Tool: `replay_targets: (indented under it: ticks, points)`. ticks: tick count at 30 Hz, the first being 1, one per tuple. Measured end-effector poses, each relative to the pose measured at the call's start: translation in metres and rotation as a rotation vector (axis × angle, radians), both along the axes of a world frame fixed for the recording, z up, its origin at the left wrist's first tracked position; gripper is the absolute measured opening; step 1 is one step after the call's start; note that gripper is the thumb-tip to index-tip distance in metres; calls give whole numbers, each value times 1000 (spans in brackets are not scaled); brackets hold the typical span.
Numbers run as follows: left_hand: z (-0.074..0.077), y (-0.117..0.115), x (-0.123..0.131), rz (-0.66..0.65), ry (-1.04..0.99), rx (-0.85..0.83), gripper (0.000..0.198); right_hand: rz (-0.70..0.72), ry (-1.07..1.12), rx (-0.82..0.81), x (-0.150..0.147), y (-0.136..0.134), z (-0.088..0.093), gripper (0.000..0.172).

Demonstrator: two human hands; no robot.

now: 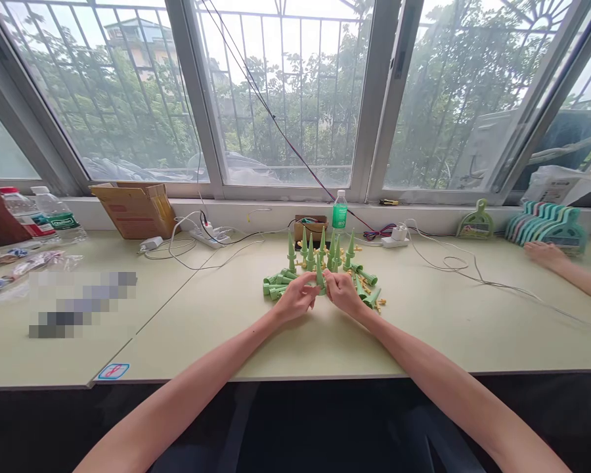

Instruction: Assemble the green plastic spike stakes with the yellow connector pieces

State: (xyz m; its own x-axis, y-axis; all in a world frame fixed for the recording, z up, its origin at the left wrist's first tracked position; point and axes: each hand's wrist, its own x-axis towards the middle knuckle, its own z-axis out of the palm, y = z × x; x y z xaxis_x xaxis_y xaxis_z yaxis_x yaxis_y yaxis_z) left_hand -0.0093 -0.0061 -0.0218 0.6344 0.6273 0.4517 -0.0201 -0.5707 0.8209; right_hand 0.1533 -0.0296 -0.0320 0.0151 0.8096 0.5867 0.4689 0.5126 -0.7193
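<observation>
My left hand [297,299] and my right hand [345,293] meet over the table, their fingers closed around one green plastic spike [319,272] that points upward. Its lower part is partly hidden by my fingers. Right behind them stands a group of similar upright green spikes [310,253]. To the left of my left hand lie several green tube-like pieces [277,286]. Beside my right hand are more loose green pieces [373,297] and small yellow plastic parts [383,303].
A small cardboard box [310,226] and a green-labelled bottle [340,211] stand behind the spikes. White cables [465,266] cross the table at right. Another person's hand [546,255] is near a row of dustpan-like items [546,226]. A larger carton [136,210] stands at left.
</observation>
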Motion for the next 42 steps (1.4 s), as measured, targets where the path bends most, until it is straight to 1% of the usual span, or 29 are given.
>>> replay_targets:
  ticks: [4,7,12,16,19,23,28,32,34,38,42]
  points:
    - [-2,1,0,25,42,108,31,15,39,-41,1,0,2,65]
    - [-4,2,3,58,42,144,29,5,56,-24,0,0,3,64]
    - [-6,1,7,112,3,90,29,-43,72,-36,-4,2,-1,62]
    - [-4,-1,7,137,-7,71,32,-50,85,-45,-5,4,-5,59]
    - [-2,-2,8,161,-2,59,33,-47,58,-13,-4,5,-4,56]
    - [-2,-1,10,201,-15,-20,36,-66,24,36,-4,3,0,51]
    - [1,-1,10,216,-118,-200,41,-84,41,26,-3,1,3,47]
    - [8,-4,10,110,-142,-385,39,-73,-16,51,-1,1,4,46]
    - [11,-6,10,67,-134,-436,38,-45,-48,51,0,2,3,45]
    - [11,-8,9,57,-140,-443,37,-1,-61,30,1,3,0,43]
    - [9,-7,9,80,-134,-362,38,4,-75,20,1,5,-2,43]
